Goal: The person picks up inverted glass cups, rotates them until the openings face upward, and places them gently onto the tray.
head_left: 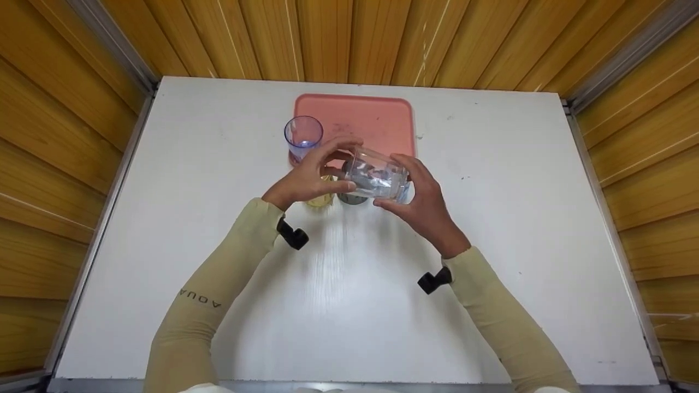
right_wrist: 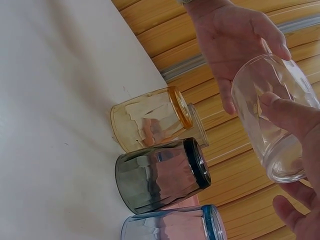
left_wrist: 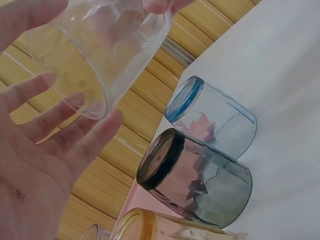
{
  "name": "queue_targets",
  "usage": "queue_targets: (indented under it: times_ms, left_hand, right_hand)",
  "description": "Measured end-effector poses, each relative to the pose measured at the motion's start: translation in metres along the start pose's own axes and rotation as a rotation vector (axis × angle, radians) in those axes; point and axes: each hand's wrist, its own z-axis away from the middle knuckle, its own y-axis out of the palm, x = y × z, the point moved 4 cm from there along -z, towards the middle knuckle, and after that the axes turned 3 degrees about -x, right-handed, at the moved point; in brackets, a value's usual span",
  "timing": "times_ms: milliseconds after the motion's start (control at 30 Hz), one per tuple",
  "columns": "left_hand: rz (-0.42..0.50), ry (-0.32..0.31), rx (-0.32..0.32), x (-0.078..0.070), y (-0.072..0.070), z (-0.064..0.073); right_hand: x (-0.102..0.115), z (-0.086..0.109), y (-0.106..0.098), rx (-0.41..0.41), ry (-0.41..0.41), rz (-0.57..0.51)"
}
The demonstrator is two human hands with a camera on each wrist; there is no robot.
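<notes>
Both hands hold a clear ribbed cup (head_left: 378,174) lying on its side in the air. My left hand (head_left: 306,177) grips its thin rim end between thumb and fingers; in the left wrist view, spread fingertips sit right at that rim. My right hand (head_left: 426,204) grips the thicker base end, its thumb along the side in the right wrist view. Beneath them stand a yellow cup (right_wrist: 147,120), a dark grey-green cup (left_wrist: 200,180) and a light blue cup (left_wrist: 220,117) in a row, thick coloured ends up. From the head view, the hands and clear cup partly hide this row.
A pink tray (head_left: 377,123) lies at the back of the white table (head_left: 327,327). A purple-tinted cup (head_left: 303,134) stands mouth up at the tray's left edge, left of my left hand. Wood-patterned walls (head_left: 327,41) rise behind and on both sides.
</notes>
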Motion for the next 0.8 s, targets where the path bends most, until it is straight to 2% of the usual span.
queue_targets:
  times_ms: [267,500,600,800]
  left_hand:
    - [-0.068,0.024,0.002,-0.003,-0.004,0.001]
    - [-0.179,0.055,0.035,-0.011,-0.006,0.000]
    - [-0.239,0.064,0.059,-0.015,-0.007,0.000]
    - [-0.273,0.112,0.129,-0.025,-0.006,0.000]
  right_hand:
    - [0.001,0.000,0.001,0.070,0.046,0.016]
    - [0.002,-0.001,0.000,0.080,0.011,0.022]
    - [0.003,-0.001,0.000,0.086,-0.007,0.009]
    - [0.002,-0.001,-0.001,0.118,-0.005,-0.026]
